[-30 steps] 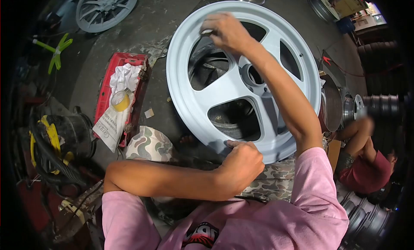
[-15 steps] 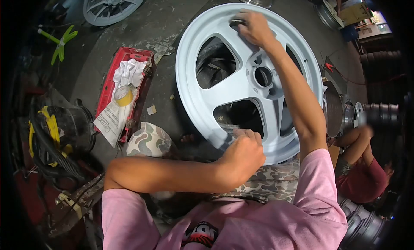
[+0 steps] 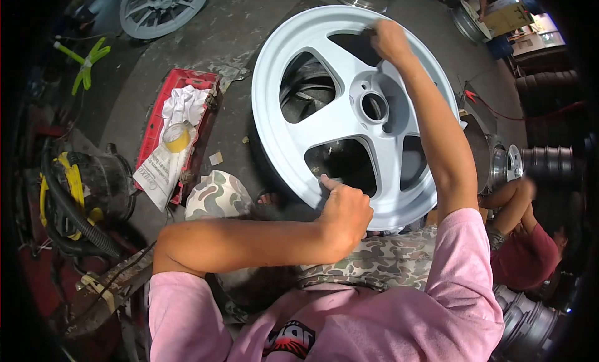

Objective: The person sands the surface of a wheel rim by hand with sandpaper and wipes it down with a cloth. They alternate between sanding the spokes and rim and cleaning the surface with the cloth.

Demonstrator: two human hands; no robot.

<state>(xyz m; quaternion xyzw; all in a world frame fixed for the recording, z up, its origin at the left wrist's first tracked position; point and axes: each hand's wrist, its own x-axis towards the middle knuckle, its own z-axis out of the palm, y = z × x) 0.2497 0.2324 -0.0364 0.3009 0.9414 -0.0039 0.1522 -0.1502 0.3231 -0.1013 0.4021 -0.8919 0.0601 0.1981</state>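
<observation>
Big pale-grey wheel (image 3: pixel 340 115) sits right in front of the person, face up & a bit tilted, near edge by the camo trousers (image 3: pixel 218 196); can't tell what props it up. Hands are well apart, one at each side of it. L hand (image 3: pixel 345 218) is clamped on the near rim, thumb laid along the top face, other fingers curled in nr the edge. R hand (image 3: pixel 392 42) is at the far rim, over the edge of a window btwn two spokes, fingers bent (tips blurred, so can't tell if it's pinching anything or how tight it's closed). R forearm runs across the wheel's right side.

Left of the wheel, on the floor: red tray (image 3: pixel 156 128) w/ bunched white cloth (image 3: pixel 186 106), yellow tape roll (image 3: pixel 177 137) & printed paper (image 3: pixel 156 178), the last poking out past the tray's near end. Small beige scrap (image 3: pixel 216 158) btwn tray & wheel. Further off: bright green cross-shaped thing (image 3: pixel 90 61) & a multi-spoke wheel (image 3: pixel 165 9). On the right, another person in a dark red shirt (image 3: pixel 527 259), nr stacked rims (image 3: pixel 524 321).
</observation>
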